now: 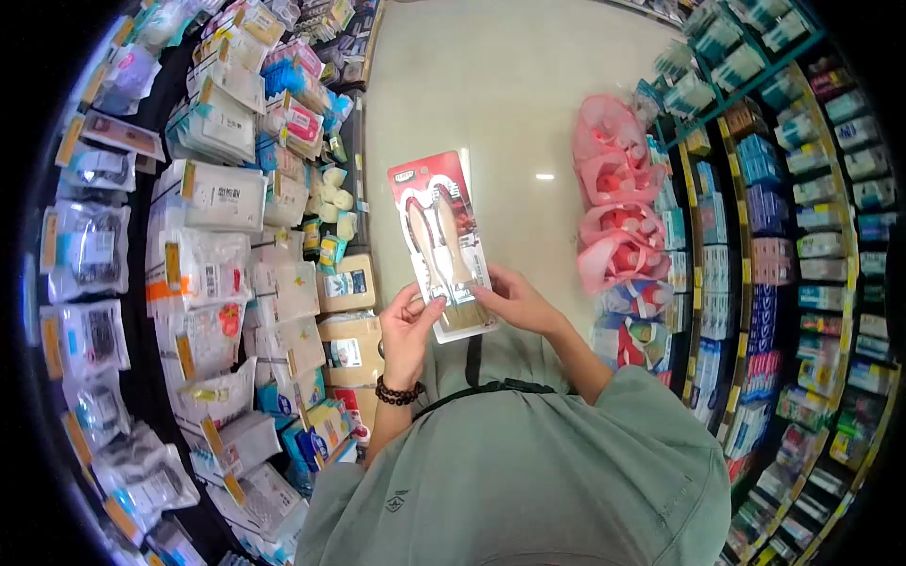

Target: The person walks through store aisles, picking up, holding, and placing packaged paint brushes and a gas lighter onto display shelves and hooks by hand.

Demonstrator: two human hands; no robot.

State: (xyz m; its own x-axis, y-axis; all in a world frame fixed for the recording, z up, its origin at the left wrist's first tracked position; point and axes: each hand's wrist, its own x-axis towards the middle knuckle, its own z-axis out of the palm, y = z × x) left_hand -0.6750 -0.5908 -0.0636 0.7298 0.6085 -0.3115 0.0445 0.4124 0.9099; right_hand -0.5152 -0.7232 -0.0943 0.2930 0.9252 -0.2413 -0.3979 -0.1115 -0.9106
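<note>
Both of my hands hold a red and white blister package point(427, 203) in front of my body. Inside it are two brushes with pale wooden handles, their bristles toward me. My left hand point(408, 330) grips the lower left edge, thumb on the front. At the lower right edge, my right hand point(517, 300) has its thumb on the front. The fingers behind the card are partly hidden. The package tilts slightly, its red top pointing away from me.
Shelves of packaged goods point(222, 198) line the left side. On the right, pink bags point(618, 226) hang beside shelves of boxed items point(713, 245). A pale floor point(481, 75) runs between them.
</note>
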